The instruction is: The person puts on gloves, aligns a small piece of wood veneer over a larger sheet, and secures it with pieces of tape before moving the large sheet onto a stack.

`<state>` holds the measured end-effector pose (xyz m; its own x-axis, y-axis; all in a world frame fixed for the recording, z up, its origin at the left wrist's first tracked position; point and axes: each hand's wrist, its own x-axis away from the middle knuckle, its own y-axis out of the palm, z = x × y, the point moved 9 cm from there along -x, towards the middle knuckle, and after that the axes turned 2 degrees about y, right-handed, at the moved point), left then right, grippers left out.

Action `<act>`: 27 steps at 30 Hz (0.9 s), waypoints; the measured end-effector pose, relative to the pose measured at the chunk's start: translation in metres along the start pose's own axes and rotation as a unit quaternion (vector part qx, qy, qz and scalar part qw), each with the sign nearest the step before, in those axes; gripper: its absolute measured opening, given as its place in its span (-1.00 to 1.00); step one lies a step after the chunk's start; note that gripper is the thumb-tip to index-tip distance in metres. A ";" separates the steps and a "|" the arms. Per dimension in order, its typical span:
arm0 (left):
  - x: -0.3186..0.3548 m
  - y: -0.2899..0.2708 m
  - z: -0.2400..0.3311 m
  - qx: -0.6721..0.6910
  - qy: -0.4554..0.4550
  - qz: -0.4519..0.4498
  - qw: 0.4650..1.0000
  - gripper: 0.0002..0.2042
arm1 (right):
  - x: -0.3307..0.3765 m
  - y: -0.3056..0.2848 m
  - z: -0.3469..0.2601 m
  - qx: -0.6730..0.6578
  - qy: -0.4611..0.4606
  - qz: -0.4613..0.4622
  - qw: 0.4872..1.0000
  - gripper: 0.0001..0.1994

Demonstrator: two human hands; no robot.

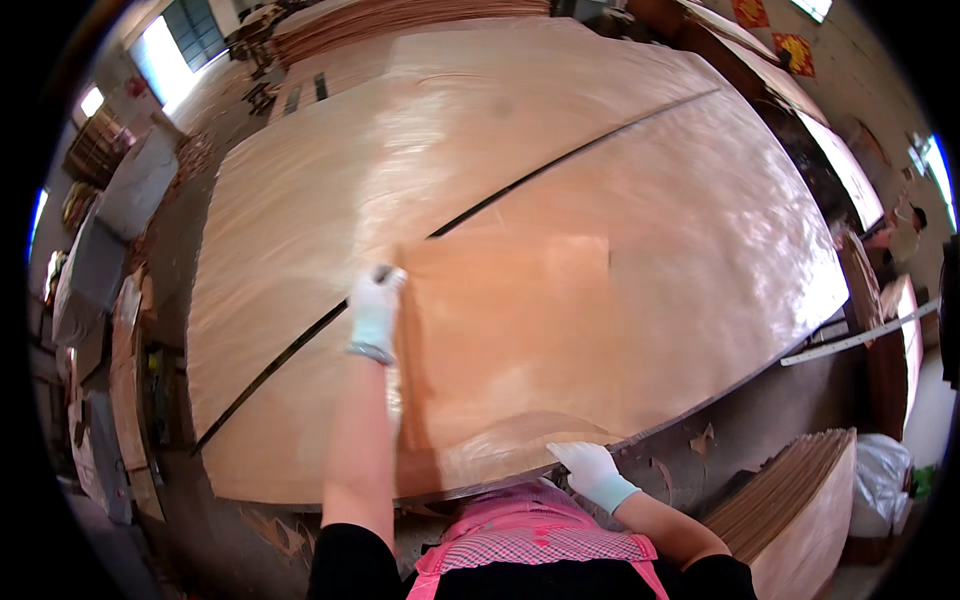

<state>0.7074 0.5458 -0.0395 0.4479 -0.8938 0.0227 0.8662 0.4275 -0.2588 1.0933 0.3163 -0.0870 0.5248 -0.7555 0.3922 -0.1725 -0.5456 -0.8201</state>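
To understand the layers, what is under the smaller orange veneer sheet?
The large veneer sheet shows around the smaller orange veneer sheet; a dark diagonal line stops at its top edge near the left hand. What lies directly beneath, including any continuation of that line, is covered.

From where I stand, the broad glossy sheet of wood veneer (710, 260) is peach-tan, bleaching to white in patches, with a narrow black band (465, 213) slanting across it. The smaller rectangular veneer sheet (510, 330) is a deeper orange, streaked red-brown down its left side. The left hand (375, 312) and right hand (592, 470) wear white fabric gloves with pale mint cuffs. The cloth apron (540, 547) is bright pink with small checks, over black sleeves (350, 560). Red-and-gold paper posters (795, 53) colour the wall.
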 end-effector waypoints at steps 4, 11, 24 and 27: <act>-0.077 -0.070 0.003 -0.016 0.050 0.148 0.988 -0.75 | 0.001 0.004 -0.003 -0.003 -0.030 0.022 0.999 -0.47; -0.017 -0.063 0.106 -0.156 0.200 0.310 0.916 -0.46 | 0.009 0.002 -0.012 0.059 -0.064 0.117 0.989 -0.64; 0.240 0.002 -0.048 0.164 -0.030 0.082 0.983 -0.64 | 0.037 -0.062 0.013 -0.129 -0.033 0.130 0.982 -0.45; 0.263 0.005 -0.049 0.078 -0.004 0.068 0.995 -0.65 | 0.085 -0.118 0.077 -0.266 -0.032 0.353 0.896 -0.41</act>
<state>0.8190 0.3068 -0.0819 0.5641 -0.8257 0.0063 0.8213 0.5603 -0.1078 1.2224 0.3440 0.0111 0.1723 -0.9674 -0.1855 -0.8445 -0.0481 -0.5334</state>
